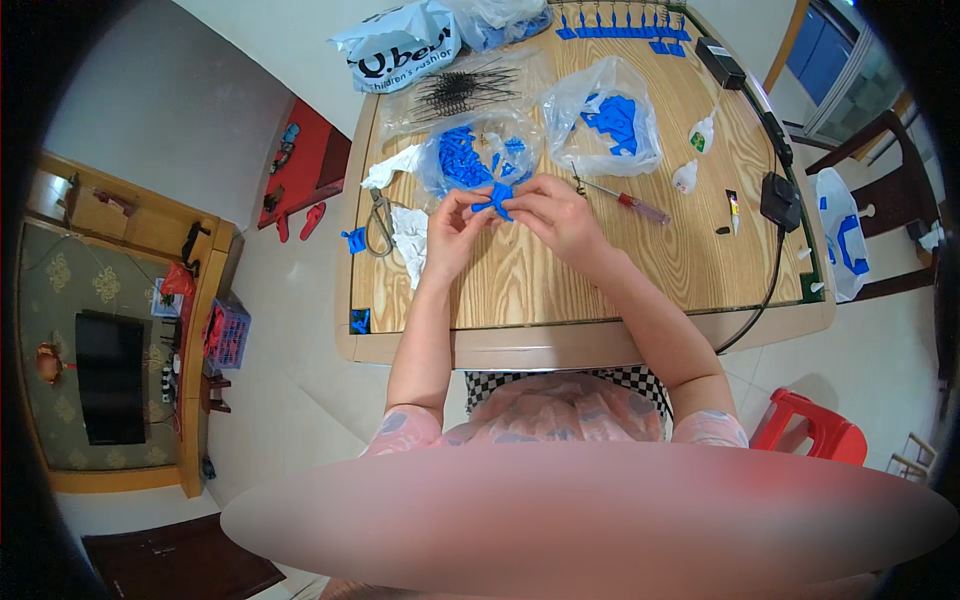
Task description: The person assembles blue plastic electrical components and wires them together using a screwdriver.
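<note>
Between my two hands is a small blue piece (499,199), apparently soft; its exact kind I cannot make out. My left hand (455,232) pinches its left side, and my right hand (556,215) pinches it from the right. Just beyond my hands lies an open clear plastic bag (527,131) of small blue parts (461,158). A screwdriver (643,208) with a clear reddish handle rests right of my right hand. Scissors (378,222) lie left of my left hand, beside crumpled white tissue (409,240).
Another clear bag (642,140) holds flat blue pieces. Black wires (465,92) lie on plastic at the back, near a light-blue bag (405,45). Finished-looking blue pieces line the far edge. Small white bottles (685,177) and a black adapter (780,202) with its cord are at right.
</note>
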Available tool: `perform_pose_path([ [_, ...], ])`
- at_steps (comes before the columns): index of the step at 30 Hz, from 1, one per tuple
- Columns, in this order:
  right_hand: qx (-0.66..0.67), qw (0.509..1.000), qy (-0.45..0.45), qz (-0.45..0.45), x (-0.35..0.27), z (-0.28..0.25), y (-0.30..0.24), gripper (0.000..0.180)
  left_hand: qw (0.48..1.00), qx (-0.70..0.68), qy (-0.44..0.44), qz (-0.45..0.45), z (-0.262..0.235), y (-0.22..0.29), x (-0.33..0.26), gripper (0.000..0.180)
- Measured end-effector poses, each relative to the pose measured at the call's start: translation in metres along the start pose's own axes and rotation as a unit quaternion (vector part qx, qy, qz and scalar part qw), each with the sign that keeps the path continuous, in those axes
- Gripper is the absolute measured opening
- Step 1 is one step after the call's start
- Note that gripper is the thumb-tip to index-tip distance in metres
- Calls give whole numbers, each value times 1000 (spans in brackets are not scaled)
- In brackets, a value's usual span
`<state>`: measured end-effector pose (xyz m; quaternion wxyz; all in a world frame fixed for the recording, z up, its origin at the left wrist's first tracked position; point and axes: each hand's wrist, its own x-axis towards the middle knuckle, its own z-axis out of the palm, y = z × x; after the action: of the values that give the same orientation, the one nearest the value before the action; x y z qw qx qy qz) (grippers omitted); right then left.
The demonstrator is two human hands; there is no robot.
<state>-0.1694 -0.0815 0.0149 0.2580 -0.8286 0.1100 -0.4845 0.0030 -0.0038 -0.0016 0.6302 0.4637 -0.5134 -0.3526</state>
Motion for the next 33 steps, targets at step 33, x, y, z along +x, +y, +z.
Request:
perform_pose_path([
  [33, 26, 978, -132, 159, 0, 0, 12, 35, 967, 225, 99, -63, -4, 4, 1, 8],
])
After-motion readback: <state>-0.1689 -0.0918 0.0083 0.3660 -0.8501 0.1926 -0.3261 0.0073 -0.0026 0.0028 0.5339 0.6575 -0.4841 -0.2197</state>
